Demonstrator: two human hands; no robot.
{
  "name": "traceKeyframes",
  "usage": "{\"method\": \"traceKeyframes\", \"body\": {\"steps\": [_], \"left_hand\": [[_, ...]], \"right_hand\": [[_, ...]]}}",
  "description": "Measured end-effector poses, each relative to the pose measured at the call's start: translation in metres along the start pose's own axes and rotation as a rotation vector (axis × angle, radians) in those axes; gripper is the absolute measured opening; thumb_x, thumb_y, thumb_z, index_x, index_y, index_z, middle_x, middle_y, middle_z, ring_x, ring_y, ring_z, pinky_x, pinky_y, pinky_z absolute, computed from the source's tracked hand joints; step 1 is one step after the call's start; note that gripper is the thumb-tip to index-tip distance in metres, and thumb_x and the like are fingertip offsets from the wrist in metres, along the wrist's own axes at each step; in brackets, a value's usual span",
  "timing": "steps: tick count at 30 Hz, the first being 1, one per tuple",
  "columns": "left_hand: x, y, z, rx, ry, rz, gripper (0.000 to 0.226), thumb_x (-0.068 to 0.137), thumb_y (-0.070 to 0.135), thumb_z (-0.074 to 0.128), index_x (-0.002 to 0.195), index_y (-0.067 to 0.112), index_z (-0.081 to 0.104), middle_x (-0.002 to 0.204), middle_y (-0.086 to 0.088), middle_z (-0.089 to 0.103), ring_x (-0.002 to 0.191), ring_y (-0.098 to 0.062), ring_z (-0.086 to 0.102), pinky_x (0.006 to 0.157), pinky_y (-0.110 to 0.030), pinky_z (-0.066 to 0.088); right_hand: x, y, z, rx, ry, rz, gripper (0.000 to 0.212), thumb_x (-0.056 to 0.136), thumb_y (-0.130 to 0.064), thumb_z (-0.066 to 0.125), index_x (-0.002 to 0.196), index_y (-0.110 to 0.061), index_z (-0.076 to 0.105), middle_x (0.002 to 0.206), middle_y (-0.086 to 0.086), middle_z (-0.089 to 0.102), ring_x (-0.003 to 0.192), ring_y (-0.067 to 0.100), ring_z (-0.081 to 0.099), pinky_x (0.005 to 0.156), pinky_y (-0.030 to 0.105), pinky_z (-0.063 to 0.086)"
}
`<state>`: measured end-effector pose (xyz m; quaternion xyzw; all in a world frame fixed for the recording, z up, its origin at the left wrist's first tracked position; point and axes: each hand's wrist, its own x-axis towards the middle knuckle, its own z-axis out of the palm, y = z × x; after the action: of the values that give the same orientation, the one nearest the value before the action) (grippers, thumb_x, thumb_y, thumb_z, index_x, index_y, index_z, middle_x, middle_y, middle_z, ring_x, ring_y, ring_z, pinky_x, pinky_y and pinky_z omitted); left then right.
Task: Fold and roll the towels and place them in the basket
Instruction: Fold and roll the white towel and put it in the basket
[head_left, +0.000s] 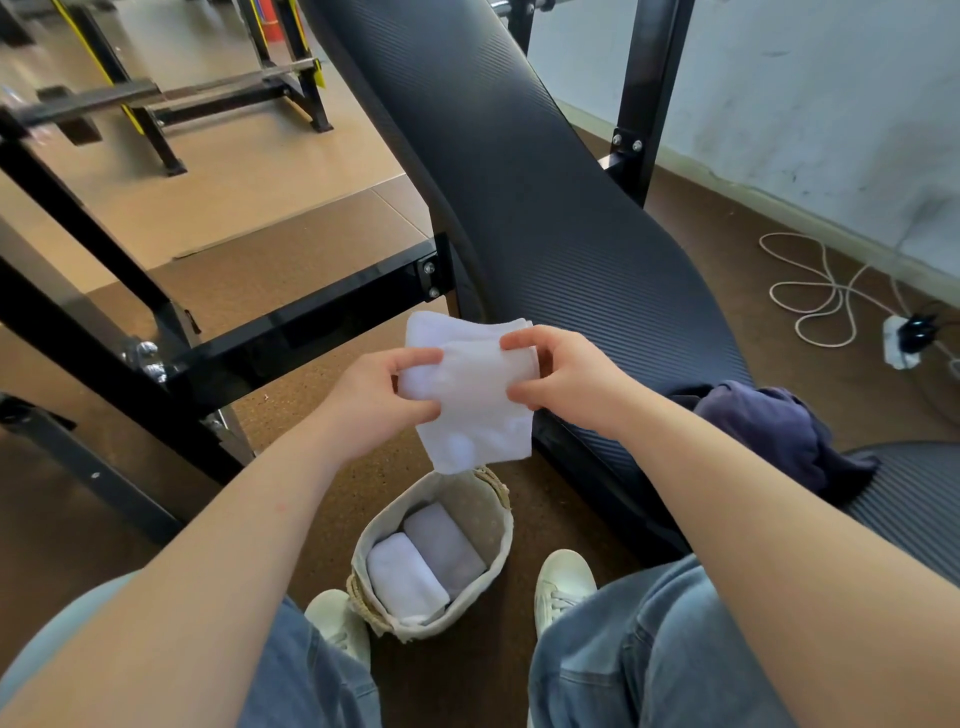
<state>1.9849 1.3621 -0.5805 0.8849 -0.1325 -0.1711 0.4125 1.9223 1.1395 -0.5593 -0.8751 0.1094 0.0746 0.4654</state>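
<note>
Folding step. The left hand (382, 397) and right hand (558, 371) each pinch a side edge of a folded white towel (470, 395), held in the air above the basket (488, 506), where two rolled towels (426, 558) lie. Next, probably rolling: even, tight turns.

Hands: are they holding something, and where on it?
Yes: both hold a folded white towel, left hand on its left edge, right hand on its right edge.
</note>
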Motion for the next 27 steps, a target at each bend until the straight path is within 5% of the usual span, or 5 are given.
{"method": "traceKeyframes", "body": {"steps": [3,6,13,22,27], "left_hand": [[0.0,-0.002,0.006,0.224,0.04,0.029,0.065,0.084,0.017,0.08,0.143,0.033,0.057,0.135,0.001,0.048,0.123,-0.024,0.052,0.103,-0.039,0.049],[0.001,-0.003,0.008,0.289,0.125,0.053,0.056,0.086,0.018,0.08,0.138,0.028,0.063,0.145,-0.003,0.043,0.134,-0.025,0.044,0.107,-0.037,0.041],[0.0,-0.004,0.006,0.298,0.196,0.104,0.025,0.09,0.032,0.071,0.114,0.024,0.07,0.12,0.005,0.054,0.106,-0.014,0.054,0.079,-0.026,0.042],[0.001,0.004,0.002,-0.122,0.241,0.068,0.025,0.1,0.041,0.061,0.121,0.031,0.053,0.104,0.015,0.06,0.093,-0.005,0.062,0.066,-0.024,0.052],[-0.002,0.006,0.006,-0.206,0.243,0.04,0.043,0.102,0.042,0.058,0.14,0.027,0.045,0.122,0.006,0.059,0.099,-0.009,0.065,0.065,-0.022,0.057]], "right_hand": [[0.001,0.001,0.003,-0.161,0.01,-0.04,0.068,0.083,-0.014,0.081,0.143,-0.033,0.055,0.135,-0.005,0.052,0.116,0.015,0.05,0.09,0.028,0.045],[0.005,0.005,0.009,-0.191,0.047,-0.075,0.052,0.089,-0.013,0.075,0.137,-0.032,0.063,0.132,-0.005,0.058,0.114,0.014,0.052,0.085,0.025,0.042],[0.006,0.004,0.007,-0.231,0.073,-0.083,0.023,0.099,-0.02,0.062,0.12,-0.024,0.07,0.102,-0.007,0.066,0.087,0.009,0.06,0.06,0.019,0.039],[0.009,-0.002,0.002,0.17,0.095,0.031,0.024,0.104,-0.035,0.056,0.122,-0.021,0.061,0.116,-0.002,0.068,0.107,0.018,0.066,0.094,0.043,0.058],[0.007,-0.002,0.006,0.441,0.096,0.208,0.034,0.103,-0.031,0.06,0.134,-0.024,0.049,0.123,0.003,0.065,0.103,0.021,0.072,0.083,0.044,0.064]]}}
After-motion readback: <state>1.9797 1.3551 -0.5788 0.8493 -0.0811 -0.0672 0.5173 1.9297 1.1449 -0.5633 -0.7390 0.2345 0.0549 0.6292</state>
